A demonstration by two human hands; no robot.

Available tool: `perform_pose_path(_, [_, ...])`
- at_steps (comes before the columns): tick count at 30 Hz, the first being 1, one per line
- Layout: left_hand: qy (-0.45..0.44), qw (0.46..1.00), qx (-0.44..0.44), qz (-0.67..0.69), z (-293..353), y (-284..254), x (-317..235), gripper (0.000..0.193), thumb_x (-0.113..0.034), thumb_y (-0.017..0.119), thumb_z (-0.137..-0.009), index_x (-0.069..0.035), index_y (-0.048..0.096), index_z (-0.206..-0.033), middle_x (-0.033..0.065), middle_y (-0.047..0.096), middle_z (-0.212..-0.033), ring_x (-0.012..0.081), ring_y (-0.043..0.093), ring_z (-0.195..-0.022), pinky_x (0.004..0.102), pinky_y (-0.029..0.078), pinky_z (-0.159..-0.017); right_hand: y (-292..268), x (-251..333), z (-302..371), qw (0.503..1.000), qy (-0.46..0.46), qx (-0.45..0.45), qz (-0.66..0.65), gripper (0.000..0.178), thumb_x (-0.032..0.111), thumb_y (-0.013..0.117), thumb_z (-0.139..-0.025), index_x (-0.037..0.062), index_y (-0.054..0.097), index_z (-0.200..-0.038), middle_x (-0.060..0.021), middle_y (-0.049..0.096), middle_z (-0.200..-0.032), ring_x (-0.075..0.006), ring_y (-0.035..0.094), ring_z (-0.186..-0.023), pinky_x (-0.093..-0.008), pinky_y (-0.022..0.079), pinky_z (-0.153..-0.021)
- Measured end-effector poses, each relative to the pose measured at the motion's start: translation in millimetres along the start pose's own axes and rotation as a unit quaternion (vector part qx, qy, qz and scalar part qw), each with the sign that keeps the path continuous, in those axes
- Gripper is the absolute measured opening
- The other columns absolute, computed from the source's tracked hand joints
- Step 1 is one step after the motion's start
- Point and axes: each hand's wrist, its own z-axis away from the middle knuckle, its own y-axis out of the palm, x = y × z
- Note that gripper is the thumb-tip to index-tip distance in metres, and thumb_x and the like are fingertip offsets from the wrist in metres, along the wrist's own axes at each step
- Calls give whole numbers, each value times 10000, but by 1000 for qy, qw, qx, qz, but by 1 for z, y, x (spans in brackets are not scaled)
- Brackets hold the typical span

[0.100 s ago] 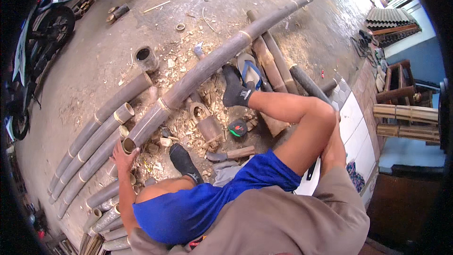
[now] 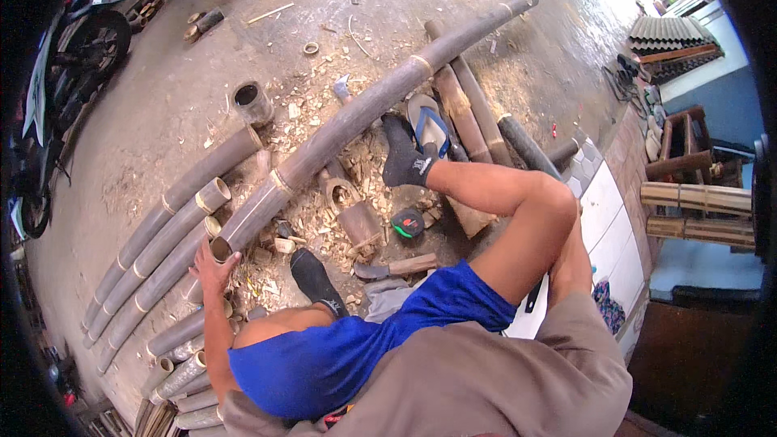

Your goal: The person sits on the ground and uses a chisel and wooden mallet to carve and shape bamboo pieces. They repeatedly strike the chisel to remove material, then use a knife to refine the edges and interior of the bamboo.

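Observation:
A long grey-brown bamboo pole (image 2: 352,125) runs slantwise from the lower left to the upper right, with pale rings at its joints. At its near, hollow end, my left hand (image 2: 214,269) grips the rim, thumb on one side and fingers on the other. My right forearm (image 2: 572,263) goes behind my raised right knee; the hand's fingers are hidden there. Under the pole's middle lie other bamboo pieces (image 2: 463,109). Between my feet are a notched bamboo piece (image 2: 356,222), a round tape measure (image 2: 408,223) and a curved blade with a wooden handle (image 2: 396,266).
Several bamboo poles (image 2: 174,202) lie at the left, with a short upright bamboo section (image 2: 252,103) behind them. A hatchet-like tool (image 2: 341,86) lies beyond the pole. Wood chips (image 2: 303,105) litter the floor. A motorbike (image 2: 89,57) stands far left; white tiles (image 2: 619,231) are at the right.

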Motion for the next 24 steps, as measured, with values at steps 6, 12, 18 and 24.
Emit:
perform_pose_path(6, [124,989,-51,-60,-14,0,-87,1181,-680,831,-634,-157,345,-1576,154,395,-1576,398,317,-1482,688,179,-1187,-26,22,-15,922,-194,97,320,634,494,578,-915,-94,699,-1118,-311,687,-1159,-434,662,-1123,-474,500,-958])
perform_pose_path(12, [166,979,-106,-57,-35,32,-143,1000,-319,931,-636,-89,421,-1465,143,507,-1412,361,458,-1340,575,356,-1112,45,134,-39,734,-522,180,395,534,413,582,-940,-46,680,-1195,-295,710,-1091,-406,698,-1042,-455,515,-923])
perform_pose_path(18, [120,982,-131,-66,-33,43,-129,972,-386,923,-654,-99,457,-1458,174,505,-1419,390,448,-1359,583,346,-1114,224,147,139,636,-506,392,431,684,512,622,-969,13,544,-1431,-202,723,-1021,-274,730,-866,-399,590,-718])
perform_pose_path(24, [132,979,-145,-58,-17,45,-152,1071,-445,873,-705,-165,322,-1580,208,388,-1549,407,341,-1459,604,192,-1228,353,71,216,785,-155,581,150,934,688,630,-902,53,377,-1540,-259,541,-1394,-381,648,-1129,-498,549,-923])
